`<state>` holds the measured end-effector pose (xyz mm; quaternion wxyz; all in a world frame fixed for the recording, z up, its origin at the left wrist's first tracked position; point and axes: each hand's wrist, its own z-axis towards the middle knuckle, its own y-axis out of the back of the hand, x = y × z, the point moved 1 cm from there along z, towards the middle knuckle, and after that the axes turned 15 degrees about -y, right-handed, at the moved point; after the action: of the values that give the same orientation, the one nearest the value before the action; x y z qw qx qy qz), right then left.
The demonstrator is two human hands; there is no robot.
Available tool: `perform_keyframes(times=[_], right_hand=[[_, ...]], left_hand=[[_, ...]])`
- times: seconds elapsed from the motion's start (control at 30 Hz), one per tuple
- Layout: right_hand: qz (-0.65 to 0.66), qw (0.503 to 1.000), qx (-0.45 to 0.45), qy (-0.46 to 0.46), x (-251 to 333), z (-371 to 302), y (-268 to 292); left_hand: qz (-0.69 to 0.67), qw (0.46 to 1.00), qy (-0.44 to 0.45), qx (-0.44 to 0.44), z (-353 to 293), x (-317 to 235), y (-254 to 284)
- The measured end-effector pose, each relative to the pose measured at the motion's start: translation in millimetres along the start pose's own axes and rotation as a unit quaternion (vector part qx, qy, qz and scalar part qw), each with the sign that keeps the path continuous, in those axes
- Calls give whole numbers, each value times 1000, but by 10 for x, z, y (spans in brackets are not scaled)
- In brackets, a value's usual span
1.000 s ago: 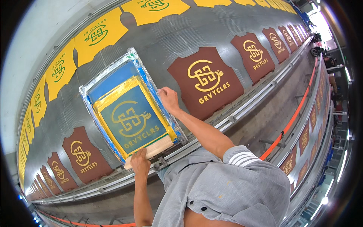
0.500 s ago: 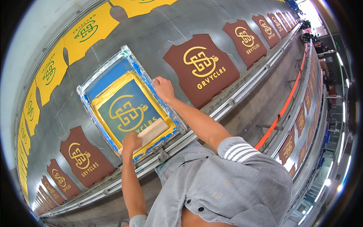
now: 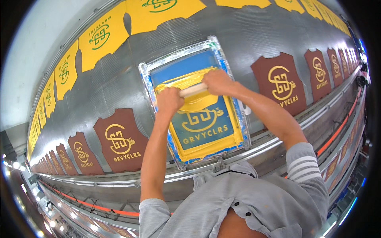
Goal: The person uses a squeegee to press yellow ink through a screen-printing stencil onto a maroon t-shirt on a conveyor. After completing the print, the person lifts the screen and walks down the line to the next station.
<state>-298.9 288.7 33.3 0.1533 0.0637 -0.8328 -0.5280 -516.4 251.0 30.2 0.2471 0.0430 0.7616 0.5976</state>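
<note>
A screen-printing frame [image 3: 174,56], its rim smeared with blue and silvery tape, lies on the long grey table in front of me. Its blue mesh [image 3: 206,137] carries a curled emblem and lettering. Across the upper part of the mesh sits a pale squeegee [image 3: 193,90], with yellow ink [image 3: 200,104] just below and above it. My left hand [image 3: 170,100] is wrapped round the squeegee's left end. Around its right end my right hand [image 3: 218,81] is closed. The squeegee's blade is hidden by the ink and handle.
Maroon shirt panels [image 3: 118,139] with yellow prints lie in a row on both sides of the frame. Yellow panels [image 3: 101,36] with green prints line the far edge. A metal rail [image 3: 262,152] runs along the near edge, with an orange strip [image 3: 95,208] below.
The squeegee has gone from the near end of the mesh to its far part. My right hand has left the frame's right rim and now grips the squeegee too. The view has turned.
</note>
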Motion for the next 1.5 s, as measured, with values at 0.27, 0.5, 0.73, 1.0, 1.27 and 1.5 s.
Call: perform_keyframes(times=[0.27,0.5,0.73,1.0,1.27,1.5], right_hand=[[26,993,-107,29,-106,-30,-174],[68,991,-94,65,31,-774,-510],[100,991,-63,60,62,-1815,-1018],[111,991,-65,32,108,-2383,-1191],[295,887,-290,-207,-810,-1311,-1197],[402,833,-261,-277,-1111,-852,-1042]], left_hand=[[34,998,-36,-36,-19,151,-103],[-10,997,-33,-63,-792,-235,-374],[-17,999,-11,-49,-1737,-831,-848],[-38,999,5,-33,-2136,-1203,-1018],[101,993,-17,-52,-2008,-1352,-986],[-46,998,-7,-41,-2015,-1171,-1020]])
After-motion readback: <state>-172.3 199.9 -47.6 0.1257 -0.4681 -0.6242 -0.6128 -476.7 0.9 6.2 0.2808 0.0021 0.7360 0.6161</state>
